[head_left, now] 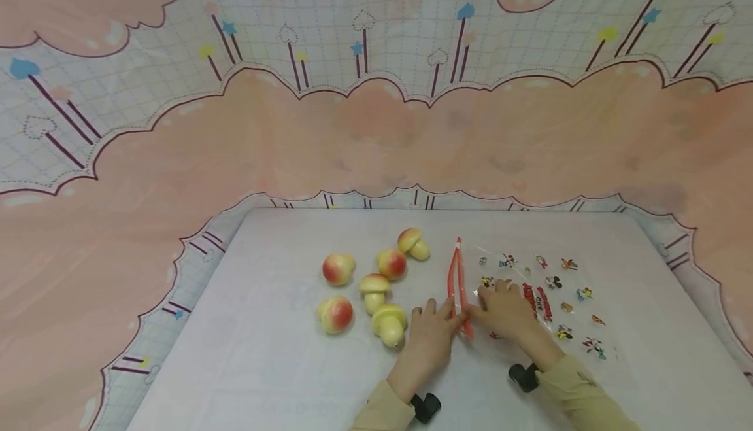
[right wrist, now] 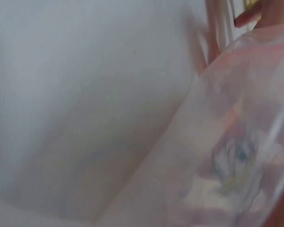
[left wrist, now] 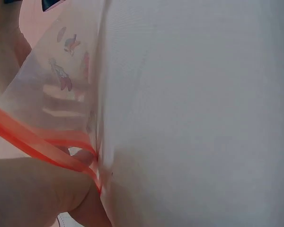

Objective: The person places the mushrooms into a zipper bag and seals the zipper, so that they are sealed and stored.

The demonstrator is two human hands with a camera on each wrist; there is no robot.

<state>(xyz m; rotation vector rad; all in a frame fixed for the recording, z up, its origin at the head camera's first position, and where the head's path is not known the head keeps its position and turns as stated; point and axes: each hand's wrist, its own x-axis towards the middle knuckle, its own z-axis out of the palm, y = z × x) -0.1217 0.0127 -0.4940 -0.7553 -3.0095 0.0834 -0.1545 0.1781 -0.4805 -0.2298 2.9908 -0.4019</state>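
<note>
A clear zip bag (head_left: 579, 313) with cartoon prints and an orange-red zip strip (head_left: 451, 274) lies at the right of the table, its strip parted into a narrow gap at the mouth. At the near end of this mouth, my left hand (head_left: 428, 339) pinches the strip's edge; the left wrist view shows a fingertip behind the orange band (left wrist: 47, 146). My right hand (head_left: 508, 313) grips the bag just inside the strip, thumb toward the left hand. In the right wrist view the printed film (right wrist: 227, 161) stands raised off the table, hiding most of the right fingers.
Left of the hands lie several yellow toy mushrooms (head_left: 389, 326) and red-and-yellow toy fruits (head_left: 337, 269), the nearest mushroom close beside my left hand. The white table (head_left: 247, 326) meets a printed cloth backdrop (head_left: 376, 143) at its far edge.
</note>
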